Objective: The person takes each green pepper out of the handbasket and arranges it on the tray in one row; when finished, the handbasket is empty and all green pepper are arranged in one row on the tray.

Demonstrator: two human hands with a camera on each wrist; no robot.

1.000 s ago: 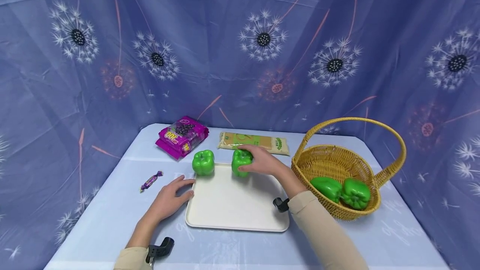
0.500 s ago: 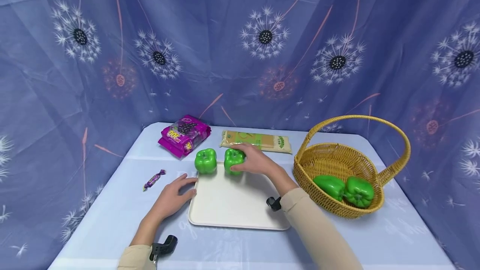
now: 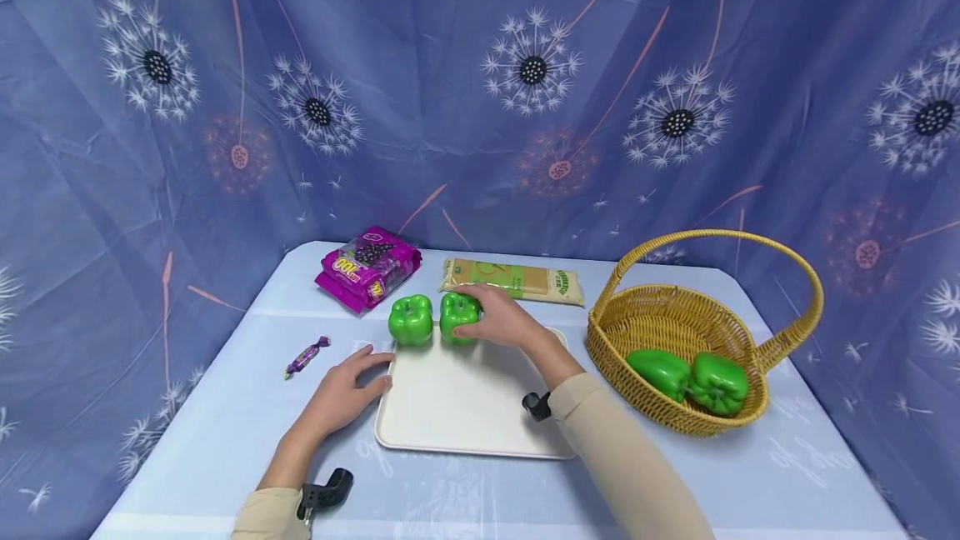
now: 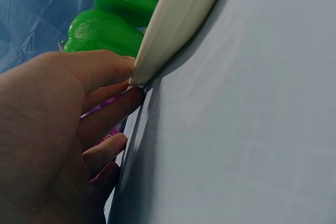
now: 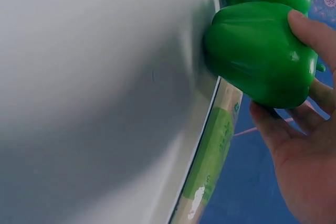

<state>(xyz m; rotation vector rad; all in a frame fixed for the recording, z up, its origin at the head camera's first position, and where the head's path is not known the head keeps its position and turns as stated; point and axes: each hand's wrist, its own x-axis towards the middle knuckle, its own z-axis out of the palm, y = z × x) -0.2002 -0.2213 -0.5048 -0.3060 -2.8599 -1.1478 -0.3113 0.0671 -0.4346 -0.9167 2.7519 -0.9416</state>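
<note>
My right hand (image 3: 501, 319) grips a green bell pepper (image 3: 454, 317) from above, thumb on one side and fingers on the other. This bell pepper stands upright at the far edge of a white tray (image 3: 472, 407). Close on its left, at the tray's far left corner, stands another green bell pepper (image 3: 410, 322). In the right wrist view, the held bell pepper (image 5: 262, 53) overlaps the second one. My left hand (image 3: 347, 397) lies beside the tray with its fingers loosely spread. In the left wrist view, its fingertips are right at the tray's rim (image 4: 165, 30).
A wicker basket (image 3: 637, 382) with two more green bell peppers (image 3: 717, 382) stands on the right, its tall handle arching up. Behind the tray lie a purple snack bag (image 3: 370, 269) and a flat noodle packet (image 3: 517, 280). One wrapped candy (image 3: 307, 357) lies left.
My right hand has slid the gripped bell pepper left along the tray's far edge, closer to the other one. The left hand has stayed by the tray's left side.
</note>
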